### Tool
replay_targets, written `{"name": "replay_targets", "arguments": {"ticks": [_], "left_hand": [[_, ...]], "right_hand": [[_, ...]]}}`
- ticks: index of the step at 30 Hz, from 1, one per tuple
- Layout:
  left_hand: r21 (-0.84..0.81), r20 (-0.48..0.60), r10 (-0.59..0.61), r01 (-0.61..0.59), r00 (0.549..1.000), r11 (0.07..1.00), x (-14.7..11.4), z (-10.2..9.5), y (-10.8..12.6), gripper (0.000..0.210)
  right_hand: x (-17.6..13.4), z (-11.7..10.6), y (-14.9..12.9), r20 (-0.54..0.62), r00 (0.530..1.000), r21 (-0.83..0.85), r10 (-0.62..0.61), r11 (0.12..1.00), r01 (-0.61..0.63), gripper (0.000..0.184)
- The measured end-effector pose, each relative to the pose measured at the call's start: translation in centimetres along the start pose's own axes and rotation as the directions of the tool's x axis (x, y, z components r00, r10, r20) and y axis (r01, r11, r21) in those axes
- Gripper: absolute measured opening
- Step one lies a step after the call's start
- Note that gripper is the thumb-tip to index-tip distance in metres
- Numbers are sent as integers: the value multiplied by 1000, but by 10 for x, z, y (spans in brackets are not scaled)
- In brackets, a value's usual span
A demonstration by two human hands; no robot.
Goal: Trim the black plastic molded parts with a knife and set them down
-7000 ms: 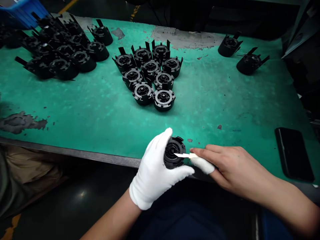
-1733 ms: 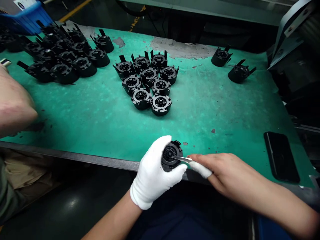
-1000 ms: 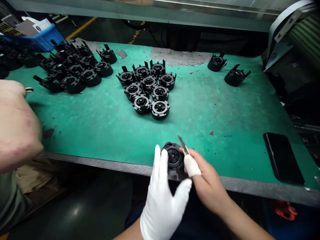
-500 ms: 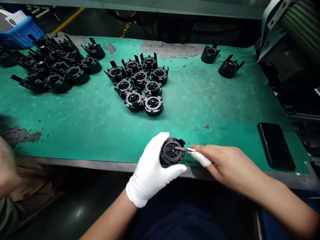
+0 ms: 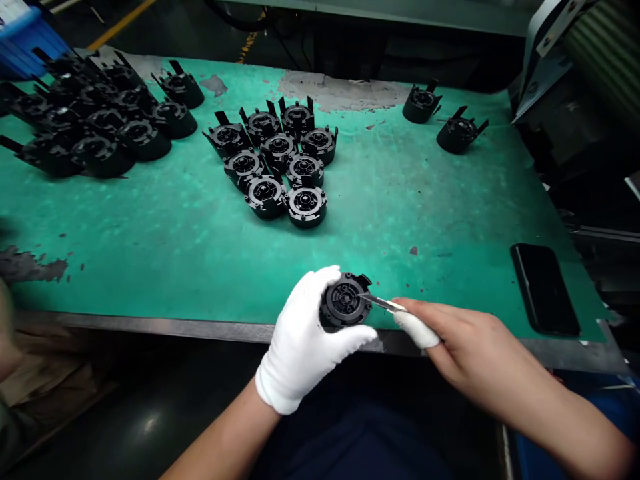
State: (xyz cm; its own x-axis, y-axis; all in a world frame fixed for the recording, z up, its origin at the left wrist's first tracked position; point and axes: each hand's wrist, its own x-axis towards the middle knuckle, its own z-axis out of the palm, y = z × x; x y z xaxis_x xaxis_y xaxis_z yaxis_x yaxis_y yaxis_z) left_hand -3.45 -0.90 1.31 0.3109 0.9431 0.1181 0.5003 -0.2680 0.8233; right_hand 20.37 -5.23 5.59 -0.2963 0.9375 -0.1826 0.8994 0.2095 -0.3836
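Note:
My left hand (image 5: pixel 305 340), in a white glove, is wrapped round a round black plastic housing (image 5: pixel 345 301) at the table's front edge. Its ringed face with small holes is turned up toward me. My right hand (image 5: pixel 460 340) is bare except for a white cover on the thumb. Between thumb and fingers it pinches a thin knife (image 5: pixel 383 303) with a pointed metal blade. The blade tip lies over the right part of the housing's face; whether it touches, I cannot tell.
Several like housings (image 5: pixel 277 148) stand grouped mid-table, with a bigger cluster (image 5: pixel 95 120) at the left and two more (image 5: pixel 459 133) at the back right. A black phone (image 5: pixel 546 290) lies on the right of the green table mat (image 5: pixel 400 200). Another person's arm (image 5: pixel 7 333) shows at the left edge.
My right hand has drawn back a little to the right, and the knife tip has shifted from the housing's centre toward its right side. The left hand keeps its hold.

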Motion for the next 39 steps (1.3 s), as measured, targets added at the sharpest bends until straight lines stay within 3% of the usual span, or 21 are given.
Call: {"name": "replay_targets", "arguments": {"ticks": [4, 11, 16, 23, 28, 30, 31, 33, 35, 39], "left_hand": [[-10, -34, -23, 22, 999, 1000, -1, 3, 1, 71], [-20, -66, 4, -6, 998, 1000, -1, 6, 0, 71], [-40, -62, -1, -2, 998, 999, -3, 7, 0, 67], [-45, -100, -18, 13, 995, 999, -2, 11, -1, 63], [-18, -238, -103, 102, 966, 995, -22, 21, 5, 44], [30, -203, -146, 155, 968, 987, -43, 25, 13, 46], [59, -164, -158, 170, 974, 984, -55, 26, 17, 58], [99, -69, -164, 170, 984, 980, -75, 26, 25, 80], [102, -37, -176, 179, 984, 979, -84, 23, 28, 89], [38, -92, -196, 200, 976, 979, -58, 7, 19, 95]], "right_hand": [[-5, 10, -3, 61, 998, -51, 20, 999, -17, 51], [-9, 12, -4, -16, 1000, -30, -12, 999, 11, 47], [-8, 15, -7, 69, 998, -18, 12, 1000, -10, 51], [4, -4, -19, 188, 982, 330, -11, 943, -53, 44], [15, 11, -42, 49, 994, 626, 100, 772, -108, 41], [25, 23, -46, 6, 988, 677, 157, 726, -120, 41], [31, 27, -46, -23, 983, 680, 182, 723, -119, 41], [42, 28, -38, -93, 979, 648, 183, 758, -80, 41], [47, 20, -25, -141, 984, 576, 106, 817, -6, 43], [36, 1, -1, -109, 993, 326, -53, 941, 86, 43]]}}
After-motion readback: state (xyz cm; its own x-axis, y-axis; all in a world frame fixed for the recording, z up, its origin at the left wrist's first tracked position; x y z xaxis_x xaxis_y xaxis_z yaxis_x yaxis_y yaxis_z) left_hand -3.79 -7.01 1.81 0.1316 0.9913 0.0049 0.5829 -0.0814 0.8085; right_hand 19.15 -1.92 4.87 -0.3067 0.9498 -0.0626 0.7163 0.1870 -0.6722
